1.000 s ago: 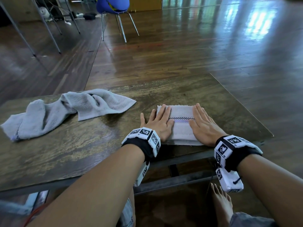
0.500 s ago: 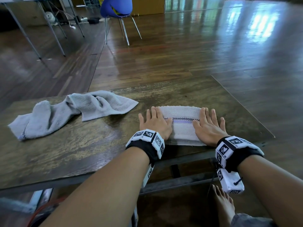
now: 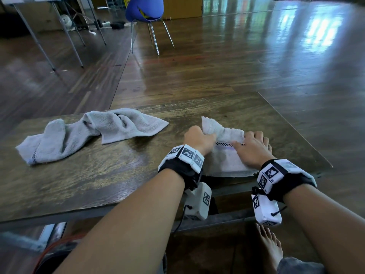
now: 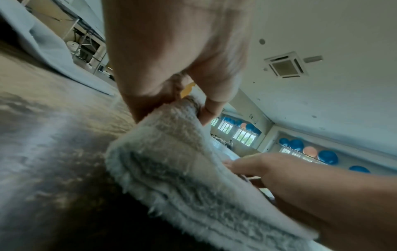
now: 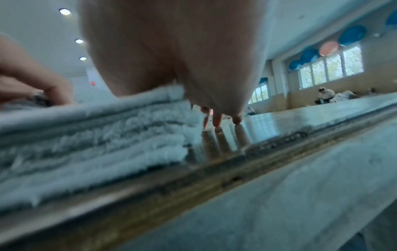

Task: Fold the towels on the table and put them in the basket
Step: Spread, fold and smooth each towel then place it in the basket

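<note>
A folded white towel [image 3: 225,161] with a checkered stripe lies at the table's [image 3: 98,178] near edge. My left hand [image 3: 197,138] grips its far left corner and holds that end raised off the stack; in the left wrist view the thumb and fingers [image 4: 206,108] pinch the towel [image 4: 171,161]. My right hand [image 3: 250,149] holds the far right end between thumb and index finger. Its other fingertips [image 5: 217,122] touch the table beside the towel [image 5: 86,135]. A crumpled grey towel [image 3: 88,135] lies to the left. No basket is in view.
The table's right edge [image 3: 296,131] runs close to my right hand. Beyond the table is wooden floor with a blue chair [image 3: 145,8] and metal table legs [image 3: 39,36] at the back left. My bare foot [image 3: 270,248] is under the table.
Both hands lay flat on the folded towel before. They have slid to its far end, taken hold of it and lifted it. The grey towel has not moved.
</note>
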Demonstrator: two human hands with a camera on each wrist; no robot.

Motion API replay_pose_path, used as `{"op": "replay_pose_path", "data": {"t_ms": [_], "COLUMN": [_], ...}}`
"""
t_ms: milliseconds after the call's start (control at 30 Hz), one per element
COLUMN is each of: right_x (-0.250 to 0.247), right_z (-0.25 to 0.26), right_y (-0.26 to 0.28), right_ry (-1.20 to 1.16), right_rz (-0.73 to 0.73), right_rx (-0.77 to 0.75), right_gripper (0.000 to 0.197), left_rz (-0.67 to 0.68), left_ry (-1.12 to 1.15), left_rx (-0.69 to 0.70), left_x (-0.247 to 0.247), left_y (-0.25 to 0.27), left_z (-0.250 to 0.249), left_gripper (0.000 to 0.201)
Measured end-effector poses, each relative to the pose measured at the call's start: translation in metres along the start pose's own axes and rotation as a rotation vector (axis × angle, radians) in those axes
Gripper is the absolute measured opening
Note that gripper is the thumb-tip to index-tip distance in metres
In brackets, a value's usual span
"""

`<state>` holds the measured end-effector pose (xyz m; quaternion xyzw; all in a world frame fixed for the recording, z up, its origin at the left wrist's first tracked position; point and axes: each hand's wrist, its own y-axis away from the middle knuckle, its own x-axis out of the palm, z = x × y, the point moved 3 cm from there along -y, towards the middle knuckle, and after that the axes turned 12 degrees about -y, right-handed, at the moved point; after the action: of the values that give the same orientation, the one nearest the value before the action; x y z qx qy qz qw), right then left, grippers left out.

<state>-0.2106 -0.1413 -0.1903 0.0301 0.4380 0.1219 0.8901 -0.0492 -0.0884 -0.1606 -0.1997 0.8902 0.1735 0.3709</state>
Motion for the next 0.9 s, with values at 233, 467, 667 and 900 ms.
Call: {"op": "replay_pose_path", "data": {"t_ms": [233, 467, 667, 900], "right_x": [-0.016, -0.022, -0.035, -0.075], "right_z": [0.010, 0.042, 0.063, 0.112], "right_y": [0.001, 0.025, 0.058, 0.097], "right_ry": [-0.393, -0.824, -0.983, -0.686], "right_rz": [-0.020, 0.200, 0.192, 0.025], "right_rx": [0.091, 0.014, -0.002, -0.301], "right_gripper": [0.072, 0.059, 0.053, 0.037], "left_rz": [0.073, 0.186, 0.131, -0.061], "left_ry": [0.282, 0.487, 0.457, 0.190], "left_rx": [0.004, -0.004, 0.029, 0.082], "left_x": [-0.027, -0.059, -0.098, -0.150], "left_y": [0.009, 0.041, 0.069, 0.098], "left_z": [-0.005, -0.008, -0.012, -0.008], "left_gripper": [0.023, 0.039, 0.033, 0.041]}}
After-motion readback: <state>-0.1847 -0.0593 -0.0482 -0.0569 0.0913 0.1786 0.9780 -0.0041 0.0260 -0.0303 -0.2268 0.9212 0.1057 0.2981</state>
